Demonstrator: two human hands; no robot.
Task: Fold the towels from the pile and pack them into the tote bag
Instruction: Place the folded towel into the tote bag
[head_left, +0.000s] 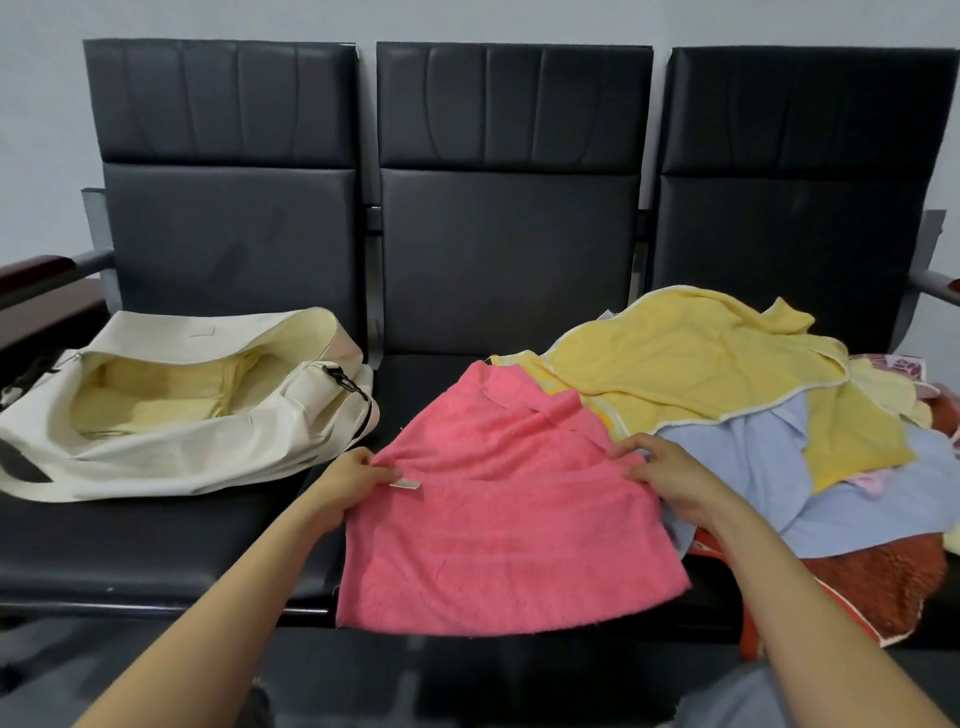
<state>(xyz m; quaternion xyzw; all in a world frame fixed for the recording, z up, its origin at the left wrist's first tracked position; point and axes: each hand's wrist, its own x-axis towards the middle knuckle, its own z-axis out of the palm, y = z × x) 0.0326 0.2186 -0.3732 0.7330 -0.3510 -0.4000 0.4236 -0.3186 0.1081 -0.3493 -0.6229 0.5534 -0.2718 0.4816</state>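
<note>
A pink towel (498, 530) lies spread on the middle seat, its front edge hanging over the seat's front. My left hand (353, 480) pinches its left edge beside a small white label. My right hand (670, 478) pinches its right edge. To the right, on the right seat, sits the towel pile: a yellow towel (696, 358) on top, a light blue one (852, 488) under it, an orange-red one (883, 577) at the bottom. The cream tote bag (171, 457) lies on the left seat, its mouth open, pale yellow lining showing inside.
Three joined black seats (509, 249) with tall backs stand against a grey wall. Metal armrests flank the row, one at far left (67, 265) and one at far right (935, 286). A black strap clip (343, 382) sits on the bag's right end.
</note>
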